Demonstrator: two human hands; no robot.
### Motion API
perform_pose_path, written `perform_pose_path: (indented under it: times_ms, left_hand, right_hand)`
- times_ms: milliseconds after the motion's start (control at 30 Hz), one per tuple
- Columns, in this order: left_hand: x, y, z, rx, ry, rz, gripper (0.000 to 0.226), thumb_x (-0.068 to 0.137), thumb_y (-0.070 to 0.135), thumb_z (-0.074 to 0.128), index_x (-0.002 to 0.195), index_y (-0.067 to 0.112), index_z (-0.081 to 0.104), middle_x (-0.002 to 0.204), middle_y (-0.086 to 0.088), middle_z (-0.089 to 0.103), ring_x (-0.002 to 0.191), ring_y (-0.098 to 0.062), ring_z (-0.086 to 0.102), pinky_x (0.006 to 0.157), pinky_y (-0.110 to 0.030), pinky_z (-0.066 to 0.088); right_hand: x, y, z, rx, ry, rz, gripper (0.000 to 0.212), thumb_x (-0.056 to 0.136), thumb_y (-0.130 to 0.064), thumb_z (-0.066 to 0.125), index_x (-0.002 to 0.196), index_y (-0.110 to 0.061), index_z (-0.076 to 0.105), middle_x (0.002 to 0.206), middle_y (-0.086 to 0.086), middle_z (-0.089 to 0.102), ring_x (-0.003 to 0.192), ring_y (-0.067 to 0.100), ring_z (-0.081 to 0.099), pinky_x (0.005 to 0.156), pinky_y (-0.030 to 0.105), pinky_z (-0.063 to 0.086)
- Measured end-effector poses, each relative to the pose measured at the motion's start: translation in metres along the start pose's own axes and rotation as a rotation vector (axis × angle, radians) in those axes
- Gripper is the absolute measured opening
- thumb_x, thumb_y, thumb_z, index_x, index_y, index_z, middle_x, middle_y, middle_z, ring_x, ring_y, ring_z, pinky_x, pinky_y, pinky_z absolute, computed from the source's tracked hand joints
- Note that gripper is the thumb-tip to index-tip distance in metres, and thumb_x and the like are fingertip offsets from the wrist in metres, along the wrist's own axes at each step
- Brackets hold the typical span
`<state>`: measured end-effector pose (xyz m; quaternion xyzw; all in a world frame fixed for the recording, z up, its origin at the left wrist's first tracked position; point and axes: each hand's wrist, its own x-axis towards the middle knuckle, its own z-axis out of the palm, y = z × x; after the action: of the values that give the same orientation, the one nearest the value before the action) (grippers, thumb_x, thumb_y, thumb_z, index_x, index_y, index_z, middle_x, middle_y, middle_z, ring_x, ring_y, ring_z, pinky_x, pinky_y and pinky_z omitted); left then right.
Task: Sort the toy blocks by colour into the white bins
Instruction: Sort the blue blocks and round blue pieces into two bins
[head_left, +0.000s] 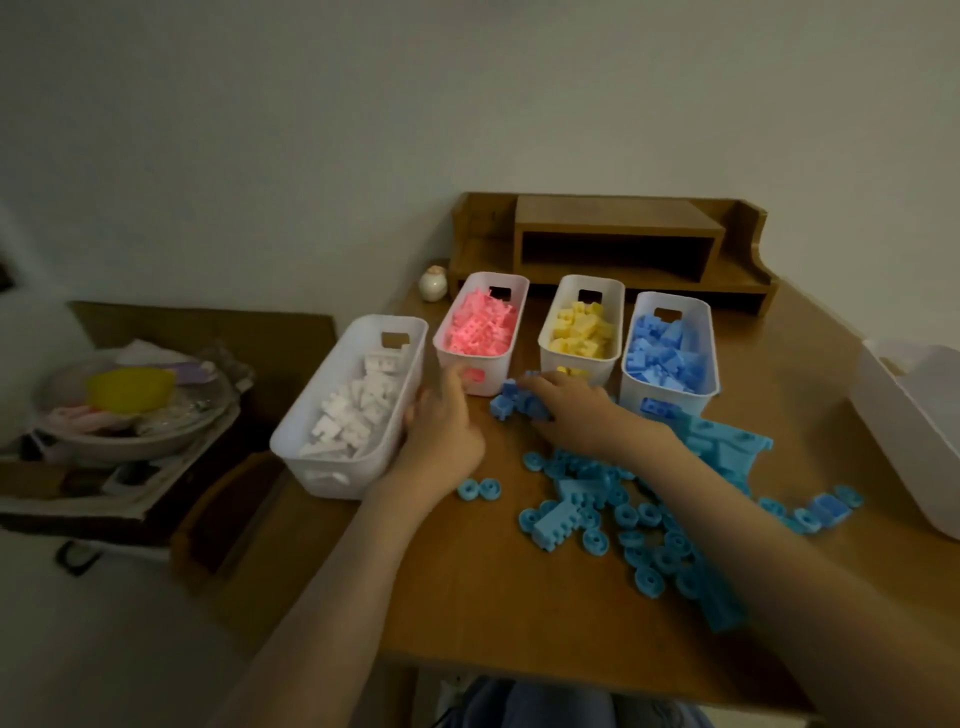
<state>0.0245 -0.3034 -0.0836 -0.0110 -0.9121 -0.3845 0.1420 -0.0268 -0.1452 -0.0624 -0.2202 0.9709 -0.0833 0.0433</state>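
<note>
We are working at a wooden table (519, 623) set against a pale wall (467, 104). Four white bins (363, 325) are standing in a row, holding white blocks (353, 410), pink blocks (483, 325), yellow blocks (582, 330) and blue blocks (667, 353). Our right hand (571, 410) is curling its fingers round a clump of darker blue blocks (514, 402) in front of the bins. Light-blue pieces (597, 499) are lying loose under our forearm. Our left hand (441, 421) is resting beside the first bin, and we cannot tell its grip. A white container (909, 415) is running off the right edge.

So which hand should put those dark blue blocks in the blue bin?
Right, probably. The right hand grips the dark blue blocks, nearer the blue bin; the left hand is by the white blocks' bin.
</note>
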Motion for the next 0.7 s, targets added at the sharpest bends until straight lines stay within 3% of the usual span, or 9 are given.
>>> perform_pose_path:
  times_ms: [100, 300, 400, 567, 633, 700]
  left_hand:
    - [-0.005, 0.001, -0.001, 0.197, -0.052, -0.002, 0.063, 0.082, 0.0, 0.047, 0.139, 0.022, 0.031, 0.141, -0.003, 0.036, 0.132, -0.023, 0.031, 0.111, -0.04, 0.027]
    - [-0.003, -0.001, 0.001, -0.056, 0.05, 0.041, 0.047, 0.084, -0.001, 0.052, 0.125, 0.022, 0.046, 0.126, 0.003, 0.045, 0.106, -0.008, 0.048, 0.084, -0.018, 0.042]
    - [-0.001, 0.005, 0.002, -0.286, 0.057, 0.033, 0.041, 0.086, -0.006, 0.051, 0.12, 0.016, 0.047, 0.116, 0.002, 0.053, 0.107, -0.009, 0.054, 0.084, -0.02, 0.049]
    - [0.006, 0.011, -0.008, -1.096, 0.006, -0.227, 0.027, 0.09, -0.012, 0.041, 0.106, 0.006, 0.053, 0.105, -0.009, 0.06, 0.095, -0.015, 0.062, 0.087, -0.028, 0.052]
    - [0.007, 0.01, -0.01, -1.193, -0.068, -0.231, 0.028, 0.091, -0.01, 0.039, 0.105, 0.008, 0.056, 0.103, -0.009, 0.063, 0.097, -0.018, 0.063, 0.089, -0.029, 0.051]
    - [0.005, 0.011, -0.01, -1.099, -0.05, -0.161, 0.03, 0.09, -0.011, 0.039, 0.104, 0.008, 0.057, 0.099, -0.004, 0.064, 0.094, -0.013, 0.063, 0.085, -0.024, 0.052]
  right_hand:
    - [0.004, -0.005, 0.001, -0.024, 0.013, 0.009, 0.051, 0.094, -0.028, 0.05, 0.14, -0.023, 0.03, 0.142, 0.007, 0.029, 0.131, 0.032, 0.032, 0.106, 0.047, 0.028]
    - [0.003, -0.014, 0.006, -0.025, 0.07, -0.021, 0.056, 0.088, -0.049, 0.054, 0.134, -0.028, 0.03, 0.137, 0.008, 0.031, 0.129, 0.03, 0.033, 0.105, 0.049, 0.026]
    - [0.007, -0.016, 0.006, -0.067, 0.028, -0.041, 0.054, 0.091, -0.045, 0.051, 0.137, -0.031, 0.029, 0.139, 0.006, 0.03, 0.13, 0.03, 0.033, 0.107, 0.049, 0.024]
    - [0.004, -0.018, 0.004, -0.08, 0.0, -0.045, 0.039, 0.095, -0.033, 0.048, 0.132, -0.026, 0.039, 0.135, 0.005, 0.032, 0.126, 0.026, 0.035, 0.109, 0.049, 0.023]
    - [-0.001, -0.015, 0.004, -0.077, -0.004, -0.039, 0.037, 0.095, -0.034, 0.048, 0.13, -0.025, 0.041, 0.131, 0.005, 0.033, 0.123, 0.024, 0.036, 0.107, 0.047, 0.025]
    - [-0.006, -0.01, 0.002, -0.049, -0.01, -0.025, 0.032, 0.094, -0.035, 0.05, 0.123, -0.024, 0.044, 0.127, 0.005, 0.034, 0.119, 0.024, 0.037, 0.104, 0.045, 0.028]
